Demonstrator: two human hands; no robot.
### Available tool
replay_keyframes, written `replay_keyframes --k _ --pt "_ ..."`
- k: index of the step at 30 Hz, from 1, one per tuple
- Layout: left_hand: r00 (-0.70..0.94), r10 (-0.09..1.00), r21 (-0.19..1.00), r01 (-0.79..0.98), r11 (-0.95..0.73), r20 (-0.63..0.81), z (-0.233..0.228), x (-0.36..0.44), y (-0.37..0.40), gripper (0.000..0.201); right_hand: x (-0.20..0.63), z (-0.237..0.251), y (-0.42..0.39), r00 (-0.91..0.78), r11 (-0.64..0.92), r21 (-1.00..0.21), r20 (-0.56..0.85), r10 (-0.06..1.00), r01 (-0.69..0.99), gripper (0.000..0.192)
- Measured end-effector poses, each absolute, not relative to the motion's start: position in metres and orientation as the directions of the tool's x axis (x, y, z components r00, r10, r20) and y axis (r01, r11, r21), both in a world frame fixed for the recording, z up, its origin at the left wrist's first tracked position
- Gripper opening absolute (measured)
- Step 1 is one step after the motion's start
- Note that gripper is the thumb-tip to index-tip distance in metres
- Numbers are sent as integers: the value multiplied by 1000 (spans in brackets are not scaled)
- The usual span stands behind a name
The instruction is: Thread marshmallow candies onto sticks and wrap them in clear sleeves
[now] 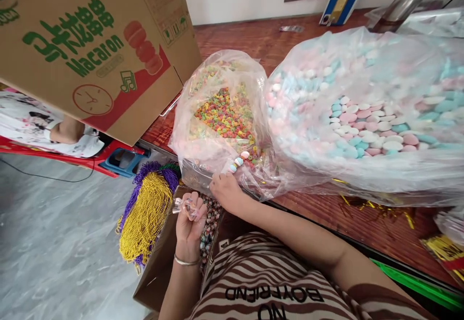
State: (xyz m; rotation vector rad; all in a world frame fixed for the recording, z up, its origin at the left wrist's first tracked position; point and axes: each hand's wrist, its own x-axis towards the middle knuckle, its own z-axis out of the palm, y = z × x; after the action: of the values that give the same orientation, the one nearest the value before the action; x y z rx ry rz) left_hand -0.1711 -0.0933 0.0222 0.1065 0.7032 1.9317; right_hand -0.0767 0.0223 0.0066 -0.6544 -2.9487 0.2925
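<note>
A small clear container [183,207] is gripped upright in the clenched left hand [189,219], mouth up beside the table edge [326,213]; the right hand [225,189] pinches the ring-candy bag [221,112], seemingly held open for scooping.

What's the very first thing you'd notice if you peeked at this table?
Probably the huge clear bag of pink, blue and white candies filling the right of the wooden table. Left of it sits a smaller bag of rainbow rings, with the right hand at its front edge. The left hand holds a small clear piece beside gold and purple bead necklaces.
</note>
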Motion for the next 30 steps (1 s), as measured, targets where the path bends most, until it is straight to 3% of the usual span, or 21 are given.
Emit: replay_keyframes --k 3,6,8,11,14,17,20,23,30 --pt "-471 854 530 -793 -300 -221 16 -175 -96 52 -71 8 19 -883 876 -193 73 463 443 21" --pt "-477 844 531 -794 -294 -245 11 -177 -91 50 -25 13 17 -801 807 -240 149 580 539 18" --pt "-473 840 534 -798 -280 -267 8 -178 -85 50 14 14 18 -686 702 -369 200 700 609 19" --pt "-435 858 553 -801 -229 -274 5 -174 -69 52 55 6 28 -531 506 -626 168 831 594 16" --pt "-364 895 553 -815 -172 -257 4 -165 -51 52 68 -6 42 -432 361 -642 52 901 676 17" --pt "-318 913 537 -832 -140 -254 4 -155 -36 52 69 -8 51 -422 343 -576 -5 907 743 16" --pt "-313 912 550 -826 -124 -266 5 -149 -29 51 85 8 47 -446 403 -701 135 885 588 26" --pt "-301 910 562 -822 -95 -286 5 -146 -24 52 119 33 35 -483 440 -810 227 846 388 23" --pt "-268 910 633 -774 -7 -317 2 -131 -14 53 168 58 15 -536 466 -828 252 806 311 24"
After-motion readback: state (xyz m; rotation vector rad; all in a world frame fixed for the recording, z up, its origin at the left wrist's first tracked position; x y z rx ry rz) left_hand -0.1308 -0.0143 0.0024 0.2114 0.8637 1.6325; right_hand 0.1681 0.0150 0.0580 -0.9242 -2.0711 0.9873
